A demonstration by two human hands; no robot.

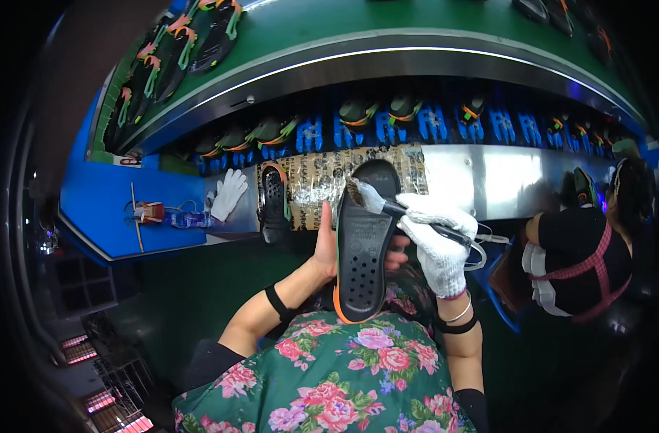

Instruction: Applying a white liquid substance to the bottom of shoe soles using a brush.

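My bare left hand [327,247] is wrapped round a black shoe sole [359,249], its fingers showing past the right edge. The sole stands upright before my chest, its holed inner face toward me and an orange rim at the lower heel. My right hand [439,242], in a white knit glove, grips a brush [372,198] by its dark handle. The brush's bristles lie over the upper part of the sole; whether they touch it I cannot tell. A second black sole with orange edging [274,202] rests on the bench to the left.
A metal bench [445,177], partly covered with printed sheeting, runs ahead. Behind it, blue holders [430,124] carry several shoe parts under a green conveyor [358,20]. A white glove [230,193] and a clear bottle [189,219] lie left. Another person [582,256] sits at the right.
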